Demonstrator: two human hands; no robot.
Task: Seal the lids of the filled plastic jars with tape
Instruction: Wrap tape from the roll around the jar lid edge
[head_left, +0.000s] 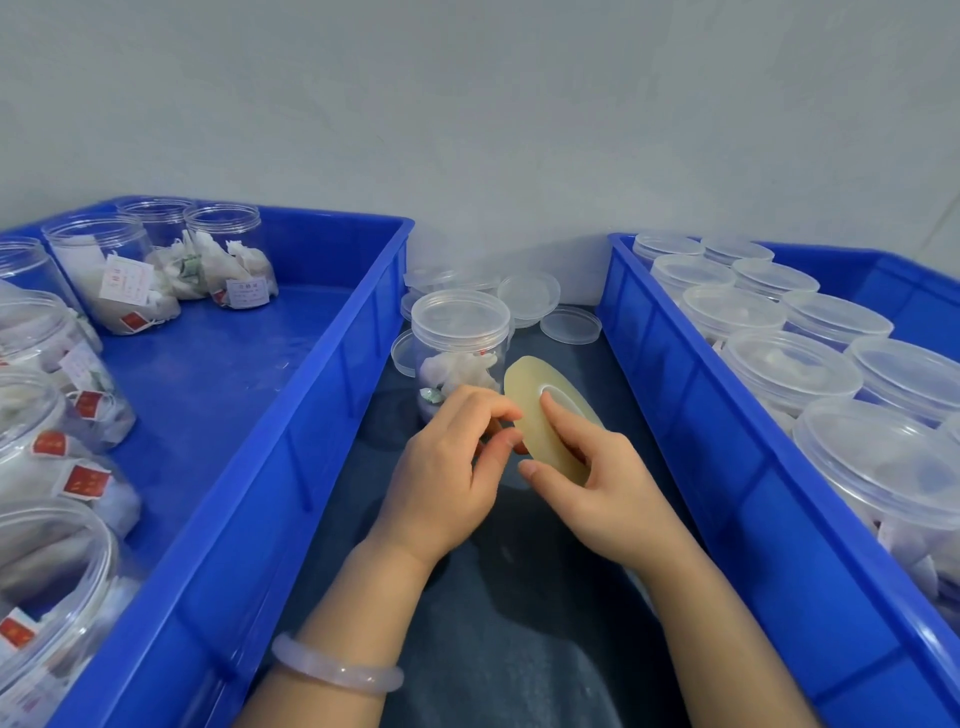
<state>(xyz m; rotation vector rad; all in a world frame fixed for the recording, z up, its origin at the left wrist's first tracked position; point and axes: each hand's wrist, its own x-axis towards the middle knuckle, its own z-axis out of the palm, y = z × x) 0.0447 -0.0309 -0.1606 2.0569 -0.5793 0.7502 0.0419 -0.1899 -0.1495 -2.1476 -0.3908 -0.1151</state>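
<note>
Nearest us, a pale bracelet (332, 673) is sitting on our L wrist. At far L, the left blue bin (291, 431) is holding open jars (111, 270), open-topped, w/ tea bags inside.

Btwn the two bins, on the dark surface (519, 623), a filled jar (460, 353) is standing upright w/ its lid on, just beyond our left hand (447, 467). Loose lids (530, 296) are lying farther back, near the wall.

Our left hand is curling thumb & forefinger onto the edge of the tape roll (535, 400), pinching it there; whether it's got the tape end, we can't tell. Our right hand (597, 478) is gripping the roll, forefinger poking into the core, thumb under the rim. We're holding the roll tilted on edge, just R of the jar.

At R, the right blue bin (701, 415) is carrying lidded jars (789, 364), packed close in rows.
</note>
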